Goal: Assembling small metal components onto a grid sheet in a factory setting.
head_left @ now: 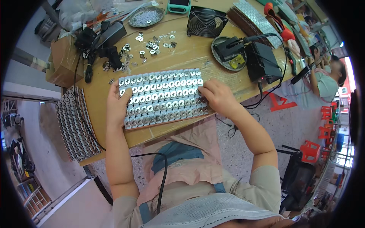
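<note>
A rectangular panel (161, 95), set with rows of small silvery metal parts with round tops, lies at the table's front edge. Its nearest rows look darker than the far ones. My left hand (118, 104) grips the panel's left edge, thumb on top and fingers partly hidden beyond the side. At the right edge, my right hand (216, 95) is closed, its fingertips pressed together on the end parts of the rows. Whatever small thing may be between those fingertips is hidden. Loose metal washers and rings (152, 47) are scattered beyond the panel.
More panels of such parts (78, 125) lie at the left edge. A metal dish of white sticks (146, 17) and a black fan (207, 22) stand at the back. On the right are a black power box (262, 62), a round tray (230, 64) and cables. Another person (327, 78) sits beyond.
</note>
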The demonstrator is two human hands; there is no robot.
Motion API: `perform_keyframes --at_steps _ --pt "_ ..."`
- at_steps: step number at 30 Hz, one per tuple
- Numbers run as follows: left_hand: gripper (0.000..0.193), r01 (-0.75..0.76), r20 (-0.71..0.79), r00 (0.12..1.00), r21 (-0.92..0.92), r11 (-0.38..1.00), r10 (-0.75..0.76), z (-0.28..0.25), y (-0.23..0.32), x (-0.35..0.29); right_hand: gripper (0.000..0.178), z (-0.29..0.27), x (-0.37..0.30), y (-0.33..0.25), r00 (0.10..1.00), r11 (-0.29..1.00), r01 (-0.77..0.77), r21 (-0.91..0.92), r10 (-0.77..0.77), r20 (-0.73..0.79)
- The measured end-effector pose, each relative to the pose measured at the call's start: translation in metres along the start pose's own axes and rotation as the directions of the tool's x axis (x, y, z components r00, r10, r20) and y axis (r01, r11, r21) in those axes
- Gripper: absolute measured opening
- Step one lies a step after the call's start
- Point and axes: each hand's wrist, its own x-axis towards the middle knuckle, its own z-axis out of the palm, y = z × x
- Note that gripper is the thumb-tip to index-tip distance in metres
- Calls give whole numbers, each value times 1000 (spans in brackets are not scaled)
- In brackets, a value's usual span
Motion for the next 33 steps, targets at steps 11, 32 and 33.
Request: perform_keyframes --at_steps 11,32,33 --pt "40 88 25 996 -63 994 -86 -2 0 2 25 6 2 17 991 990 131 57 -131 13" --pt "37 33 -11 999 -84 996 -34 -7 -4 2 11 -62 54 50 934 815 -327 478 356 32" --pt "37 23 -24 999 -90 996 -25 -9 -3 1 13 -77 72 61 851 777 -399 487 512 -120"
